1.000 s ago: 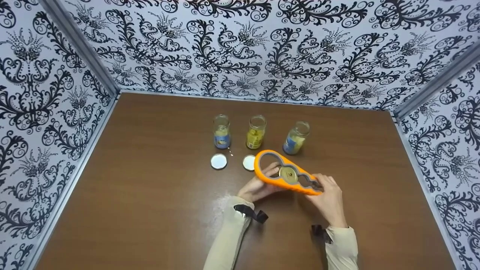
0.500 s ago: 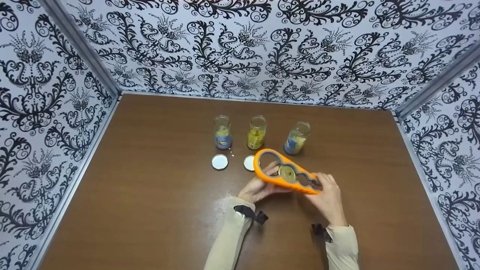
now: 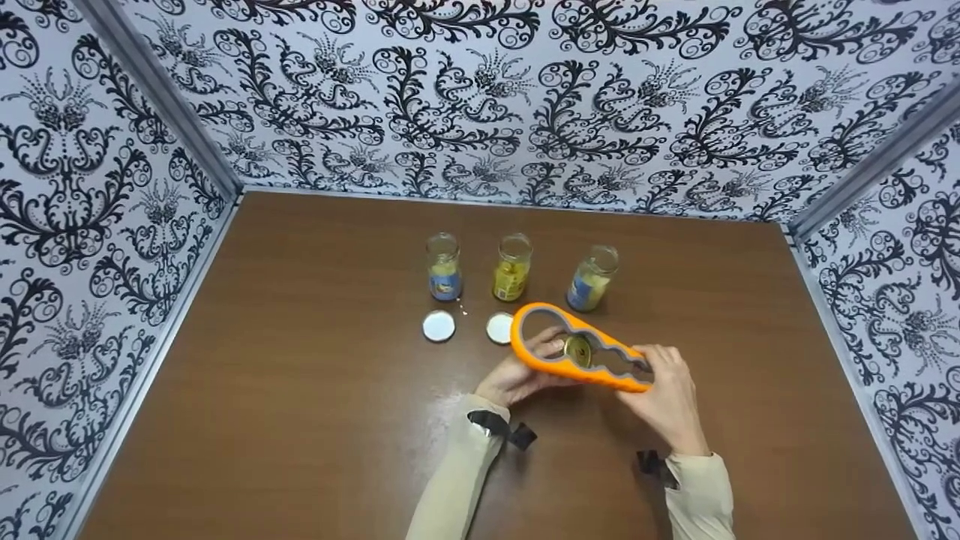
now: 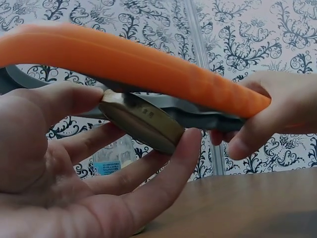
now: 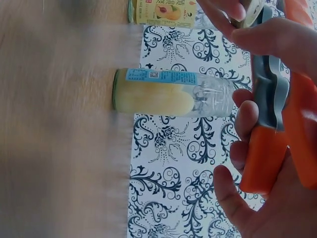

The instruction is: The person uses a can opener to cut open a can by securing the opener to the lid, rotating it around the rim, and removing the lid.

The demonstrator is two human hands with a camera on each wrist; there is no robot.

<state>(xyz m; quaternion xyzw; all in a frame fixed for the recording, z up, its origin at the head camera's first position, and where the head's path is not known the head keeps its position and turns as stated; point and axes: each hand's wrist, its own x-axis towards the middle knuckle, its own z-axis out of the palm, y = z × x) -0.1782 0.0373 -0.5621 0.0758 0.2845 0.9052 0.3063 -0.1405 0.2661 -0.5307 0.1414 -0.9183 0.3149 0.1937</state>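
My left hand pinches a gold jar lid by its edge, between thumb and fingertips in the left wrist view. Through the openings of an orange jar opener with a grey scalloped lining, that lid shows in the head view. My right hand grips the opener at its narrow end, fingers curled round it. Seen from the left wrist, the opener passes close over the lid, tilted down toward the right hand. Behind the hands stands the right-hand jar, uncapped, blue-labelled, with pale contents.
Farther left on the brown table stand two more uncapped glass jars, one blue-labelled and one yellow-labelled. Before them lie two white-faced lids, the left lid and right lid, with small crumbs nearby. Patterned walls enclose the table.
My right hand and the jar opener have shifted slightly right. The gold lid now shows more tilted and a little smaller within the opener's opening. Jars and white lids stay put.
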